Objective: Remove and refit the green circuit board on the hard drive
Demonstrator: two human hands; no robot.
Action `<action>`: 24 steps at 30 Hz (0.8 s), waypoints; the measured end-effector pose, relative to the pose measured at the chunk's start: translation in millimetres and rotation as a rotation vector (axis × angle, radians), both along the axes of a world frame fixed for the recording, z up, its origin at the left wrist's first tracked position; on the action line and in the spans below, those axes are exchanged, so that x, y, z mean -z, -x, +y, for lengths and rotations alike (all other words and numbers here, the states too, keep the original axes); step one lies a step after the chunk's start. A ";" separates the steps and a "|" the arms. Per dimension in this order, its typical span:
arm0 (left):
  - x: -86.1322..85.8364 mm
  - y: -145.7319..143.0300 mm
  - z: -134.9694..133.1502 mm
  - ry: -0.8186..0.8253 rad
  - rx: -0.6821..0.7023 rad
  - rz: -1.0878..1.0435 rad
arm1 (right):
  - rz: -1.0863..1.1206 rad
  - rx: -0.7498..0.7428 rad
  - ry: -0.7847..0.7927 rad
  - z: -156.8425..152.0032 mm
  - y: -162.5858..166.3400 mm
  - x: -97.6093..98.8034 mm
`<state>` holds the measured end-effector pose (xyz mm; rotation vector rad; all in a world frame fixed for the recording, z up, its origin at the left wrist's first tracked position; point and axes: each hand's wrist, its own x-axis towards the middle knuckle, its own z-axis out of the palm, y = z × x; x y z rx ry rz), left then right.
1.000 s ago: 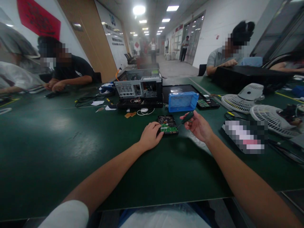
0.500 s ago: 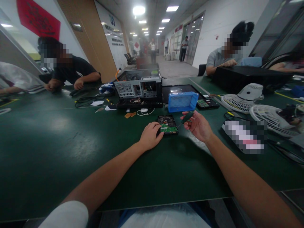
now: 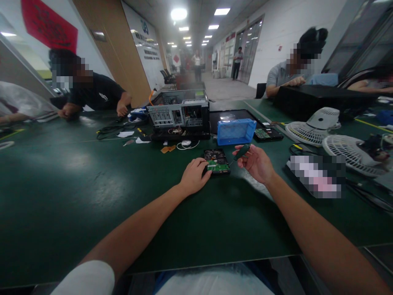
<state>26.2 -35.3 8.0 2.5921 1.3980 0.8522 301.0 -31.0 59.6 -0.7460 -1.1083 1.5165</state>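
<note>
Stretching through lit hall [image 3: 224, 87], green table [image 3: 76, 184]; left hand [image 3: 194, 176] clasps hard drive [image 3: 217, 159], right hand [image 3: 257, 164] clenches screwdriver [image 3: 242, 151].

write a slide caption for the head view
Left hand rests on a hard drive lying board-up on the green table; right hand holds a screwdriver beside it.

Head view — forward-down, close over table [image 3: 92, 196]
</note>
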 end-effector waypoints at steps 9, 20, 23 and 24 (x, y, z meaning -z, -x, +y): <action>-0.5 0.3 0.0 0.009 -0.001 -0.004 | -0.075 0.027 -0.031 0.0 -0.6 0.8; -1.6 -0.2 -0.8 -0.006 0.005 0.008 | -0.164 0.114 -0.130 0.2 -6.0 -2.1; -1.9 -0.3 -1.3 -0.004 0.005 0.009 | -0.151 0.109 -0.099 0.7 -7.0 -1.2; -2.1 -0.2 -1.6 -0.002 0.004 0.008 | -0.149 0.108 -0.093 0.6 -7.1 -1.2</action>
